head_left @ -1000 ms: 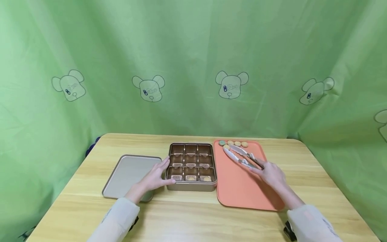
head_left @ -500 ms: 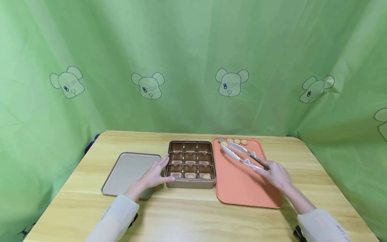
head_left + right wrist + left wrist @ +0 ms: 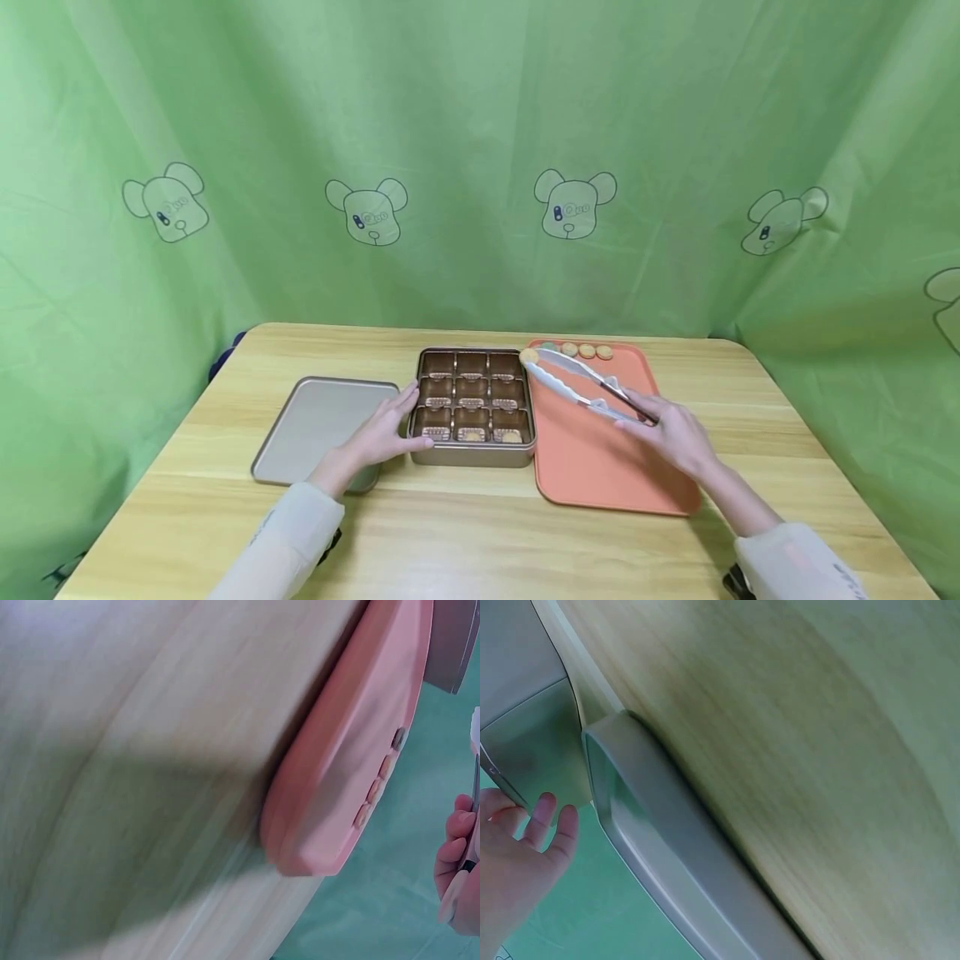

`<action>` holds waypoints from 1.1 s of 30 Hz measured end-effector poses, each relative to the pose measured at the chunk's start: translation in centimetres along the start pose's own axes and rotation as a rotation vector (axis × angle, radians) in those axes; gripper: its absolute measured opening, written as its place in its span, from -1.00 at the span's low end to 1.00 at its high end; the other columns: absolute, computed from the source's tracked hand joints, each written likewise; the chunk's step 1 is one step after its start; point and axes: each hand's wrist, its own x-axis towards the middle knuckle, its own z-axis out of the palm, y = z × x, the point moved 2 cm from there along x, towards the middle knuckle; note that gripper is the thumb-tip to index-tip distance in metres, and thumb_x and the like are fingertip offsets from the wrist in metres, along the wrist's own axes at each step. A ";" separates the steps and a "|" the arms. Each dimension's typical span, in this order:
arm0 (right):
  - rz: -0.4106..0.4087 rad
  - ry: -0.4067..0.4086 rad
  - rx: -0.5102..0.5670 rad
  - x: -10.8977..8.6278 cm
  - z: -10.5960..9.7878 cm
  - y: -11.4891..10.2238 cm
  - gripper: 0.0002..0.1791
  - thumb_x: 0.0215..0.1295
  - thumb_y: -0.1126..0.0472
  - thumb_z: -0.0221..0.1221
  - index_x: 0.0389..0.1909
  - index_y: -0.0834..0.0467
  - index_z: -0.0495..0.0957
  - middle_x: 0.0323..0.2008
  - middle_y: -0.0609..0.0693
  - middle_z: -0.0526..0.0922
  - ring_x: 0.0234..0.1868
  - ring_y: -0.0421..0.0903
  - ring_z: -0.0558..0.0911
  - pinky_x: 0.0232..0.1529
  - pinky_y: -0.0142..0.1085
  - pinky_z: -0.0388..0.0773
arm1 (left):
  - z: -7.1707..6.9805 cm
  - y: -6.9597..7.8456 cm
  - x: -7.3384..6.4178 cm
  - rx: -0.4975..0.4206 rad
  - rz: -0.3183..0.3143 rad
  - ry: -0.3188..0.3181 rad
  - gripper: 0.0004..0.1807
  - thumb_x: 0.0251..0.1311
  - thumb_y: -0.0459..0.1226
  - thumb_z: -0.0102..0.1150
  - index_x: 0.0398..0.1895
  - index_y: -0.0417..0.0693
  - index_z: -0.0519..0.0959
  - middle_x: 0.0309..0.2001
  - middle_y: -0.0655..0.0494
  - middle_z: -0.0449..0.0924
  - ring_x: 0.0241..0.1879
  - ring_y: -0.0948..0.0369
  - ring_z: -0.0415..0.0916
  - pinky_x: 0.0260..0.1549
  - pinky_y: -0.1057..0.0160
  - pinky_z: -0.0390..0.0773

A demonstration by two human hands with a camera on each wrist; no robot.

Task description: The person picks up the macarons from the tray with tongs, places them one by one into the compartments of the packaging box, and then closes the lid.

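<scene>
My right hand [image 3: 672,432] grips the handles of metal tongs [image 3: 558,385] with pale tips. Between the tips is a pale yellow macaron [image 3: 529,357], held at the back right corner of a square tin [image 3: 474,456]. A brown insert with nine... several compartments fills the tin; macarons lie in the front middle [image 3: 472,435] and front right ones. My left hand [image 3: 381,432] touches the tin's left side with fingers extended, its thumb along the front left corner. The left wrist view shows these fingers [image 3: 564,832] beside the tin's wall.
The tin's flat lid [image 3: 318,425] lies on the wooden table [image 3: 465,542], partly behind the left forearm. An orange tray [image 3: 592,475] sits right of the tin, with a green macaron [image 3: 550,346] and several beige macarons [image 3: 587,352] along its back edge. A green curtain [image 3: 465,275] hangs behind.
The tongs have lifted the pale yellow macaron from the tray's back left and carried it left to the tin's corner. The left hand stays at the tin.
</scene>
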 end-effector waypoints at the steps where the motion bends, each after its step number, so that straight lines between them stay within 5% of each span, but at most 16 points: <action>1: -0.012 0.002 0.000 0.0 0.1 -0.2 -0.41 0.01 0.03 0.31 0.06 0.23 0.51 -0.57 -0.13 0.42 -0.55 -0.19 0.32 -0.58 -0.39 0.24 | 0.0 0.0 0.0 0.000 -0.001 -0.001 0.03 -0.04 0.07 0.25 0.34 -0.35 0.01 0.43 -0.07 -0.18 0.34 -0.24 -0.16 0.28 -0.19 -0.14; 17: -0.124 -0.012 0.074 0.2 0.9 -4.0 -0.41 -0.04 0.06 0.35 0.07 0.18 0.52 -0.62 -0.22 0.28 -0.60 -0.30 0.21 -0.63 -0.47 0.19 | -0.2 0.0 0.1 -0.001 -0.001 -0.012 0.03 -0.03 0.09 0.24 0.35 -0.32 0.00 0.43 -0.07 -0.19 0.35 -0.19 -0.15 0.30 -0.15 -0.17; 33: -0.155 -0.132 0.092 0.0 2.0 -7.9 -0.36 -0.04 0.01 0.34 0.11 0.12 0.48 -0.61 -0.30 0.28 -0.62 -0.35 0.19 -0.66 -0.49 0.22 | -0.3 0.1 0.1 0.010 0.002 -0.014 0.01 -0.01 0.08 0.23 0.34 -0.35 0.01 0.42 -0.09 -0.18 0.35 -0.19 -0.15 0.30 -0.16 -0.15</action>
